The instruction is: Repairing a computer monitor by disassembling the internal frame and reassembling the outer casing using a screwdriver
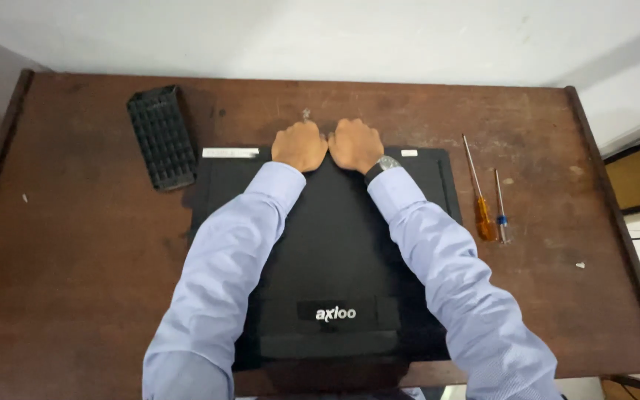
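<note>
Both hands are laid side by side, knuckles up, on the far edge of a black laptop (335,252) that lies closed and flat on the brown wooden table (75,244). The left hand (300,146) and the right hand (355,144) are touching each other at the thumbs; the fingers are curled down over the rim, so how tightly that edge is gripped cannot be told. A wristwatch (385,164) is worn just behind the right hand.

Well to the left of the left hand, a black ribbed battery pack (161,137) is set apart. Off to the right of the right hand, two screwdrivers lie near each other — an orange-handled screwdriver (478,194) and a smaller blue-ringed screwdriver (501,211).

The step in hand appears to be pressing or prising at the laptop's far edge. An even pull from both hands is probably called for — with the casing kept flat.
</note>
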